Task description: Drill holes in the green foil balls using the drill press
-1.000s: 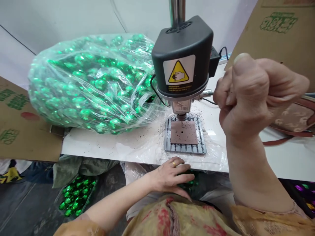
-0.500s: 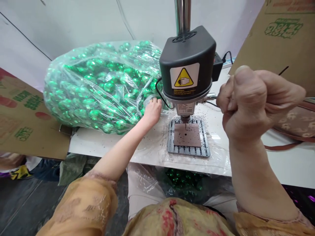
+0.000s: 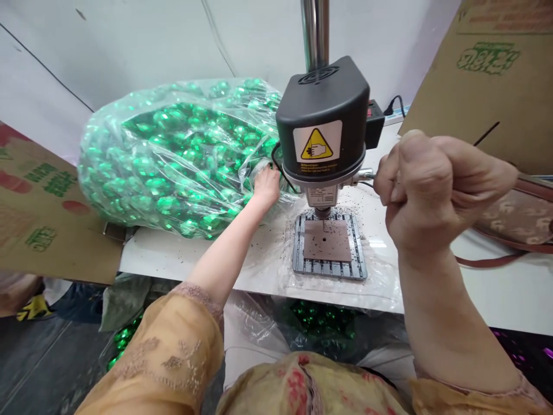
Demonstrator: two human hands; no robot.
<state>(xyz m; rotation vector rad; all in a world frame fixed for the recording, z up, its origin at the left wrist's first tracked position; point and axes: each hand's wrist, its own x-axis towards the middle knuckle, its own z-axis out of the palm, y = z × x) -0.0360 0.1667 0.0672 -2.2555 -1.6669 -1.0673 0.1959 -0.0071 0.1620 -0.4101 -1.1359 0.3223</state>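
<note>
My left hand (image 3: 266,185) reaches into the open mouth of a clear plastic bag (image 3: 97,167) packed with shiny green faceted baubles (image 3: 203,153). Its fingertips are hidden in the bag, so I cannot see what they touch. My right hand (image 3: 425,187) is closed in a fist around the feed handle at the right side of a small black drill press (image 3: 322,112). Under the chuck (image 3: 323,212), a brown board (image 3: 315,249) with a dark hole in it lies on the slotted metal base (image 3: 298,266).
Dark shavings are scattered around the base on the white table (image 3: 155,253). Cardboard boxes stand at the left (image 3: 69,242) and right (image 3: 470,98). A patterned brown bag with a strap (image 3: 514,216) lies at the right. More green baubles (image 3: 324,320) sit below the table edge, by my lap.
My left hand has pushed slightly deeper into the bag's mouth, its fingertips now hidden. The right hand keeps its grip on the handle. The view has shifted a little.
</note>
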